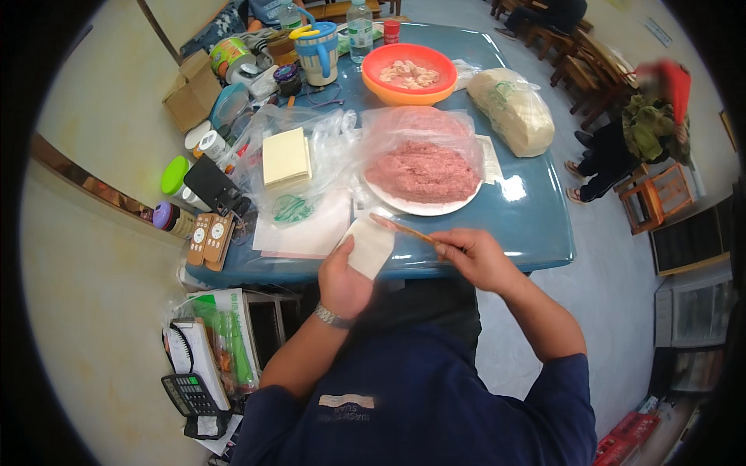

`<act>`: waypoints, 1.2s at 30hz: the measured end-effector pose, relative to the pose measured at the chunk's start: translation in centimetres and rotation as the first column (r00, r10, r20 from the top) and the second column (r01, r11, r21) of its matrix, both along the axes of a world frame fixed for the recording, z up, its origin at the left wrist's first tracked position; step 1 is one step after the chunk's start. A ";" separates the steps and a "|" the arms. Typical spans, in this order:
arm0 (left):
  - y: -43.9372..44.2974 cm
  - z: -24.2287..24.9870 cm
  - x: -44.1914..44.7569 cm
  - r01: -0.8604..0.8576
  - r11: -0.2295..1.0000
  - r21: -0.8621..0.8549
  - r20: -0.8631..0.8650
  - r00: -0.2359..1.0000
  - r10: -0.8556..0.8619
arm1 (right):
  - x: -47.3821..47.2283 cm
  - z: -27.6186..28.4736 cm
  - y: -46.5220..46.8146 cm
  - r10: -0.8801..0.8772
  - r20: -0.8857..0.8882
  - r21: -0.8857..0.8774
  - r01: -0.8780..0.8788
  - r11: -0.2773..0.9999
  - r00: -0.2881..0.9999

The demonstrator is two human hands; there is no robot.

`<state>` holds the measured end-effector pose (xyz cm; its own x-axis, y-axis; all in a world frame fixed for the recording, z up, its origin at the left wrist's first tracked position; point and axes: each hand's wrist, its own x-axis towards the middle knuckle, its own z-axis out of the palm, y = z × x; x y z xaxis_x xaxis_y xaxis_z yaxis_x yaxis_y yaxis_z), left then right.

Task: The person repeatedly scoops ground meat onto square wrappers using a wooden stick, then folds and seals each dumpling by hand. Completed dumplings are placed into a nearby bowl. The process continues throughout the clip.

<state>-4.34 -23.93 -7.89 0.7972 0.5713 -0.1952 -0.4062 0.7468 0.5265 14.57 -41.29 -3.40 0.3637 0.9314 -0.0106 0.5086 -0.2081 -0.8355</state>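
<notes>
My left hand (348, 279) holds a pale dough wrapper (372, 247), its thumb on top. In my right hand (471, 256) is a thin wooden spatula (412, 232) with some pink meat at its tip, which is over the wrapper's upper edge. Ground meat (422, 175) is heaped on a white plate (408, 208), with a clear plastic bag over its far part. Left of it a stack of wrappers (284, 157) lies on a plastic bag. Filled dumplings (409, 74) sit in a red colander (450, 64) nested in an orange bowl.
A bagged pale bundle (513, 110) lies at the right of the blue table (530, 227). A handled cup (319, 55), a water bottle (359, 32), jars and a cardboard box (195, 93) stand behind. Two remote controls (210, 239) lie near the left edge. A person (635, 131) stands at right.
</notes>
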 end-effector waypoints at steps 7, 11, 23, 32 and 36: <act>-1.5 2.2 0.8 -0.036 0.999 -0.035 0.174 0.984 0.042 | -6.1 -1.5 0.7 -0.190 -0.753 -0.094 0.183 0.979 0.630; -1.0 2.6 0.7 -0.084 0.995 -0.056 0.133 0.987 0.091 | -6.8 -3.0 1.2 -0.199 0.259 0.363 0.096 0.927 0.945; -0.3 2.8 1.2 -0.165 0.982 -0.096 0.102 0.979 0.175 | -9.2 -2.2 0.3 -0.114 0.345 0.234 0.032 0.972 0.932; 1.1 2.5 -0.9 0.005 0.999 -0.054 0.263 0.965 0.010 | -6.2 -1.1 -1.0 -0.101 -0.538 0.012 0.128 0.992 0.837; 1.5 2.3 -1.7 0.045 0.997 -0.059 0.251 0.968 -0.029 | -4.5 -0.4 -1.0 -0.277 -0.774 -0.155 0.253 0.955 0.570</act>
<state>-6.08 -22.42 -5.57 0.8456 0.5333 -0.0222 -0.4903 0.7926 0.3625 10.09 -42.28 -3.77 0.4348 0.7898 -0.4326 -0.4161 -0.2499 -0.8743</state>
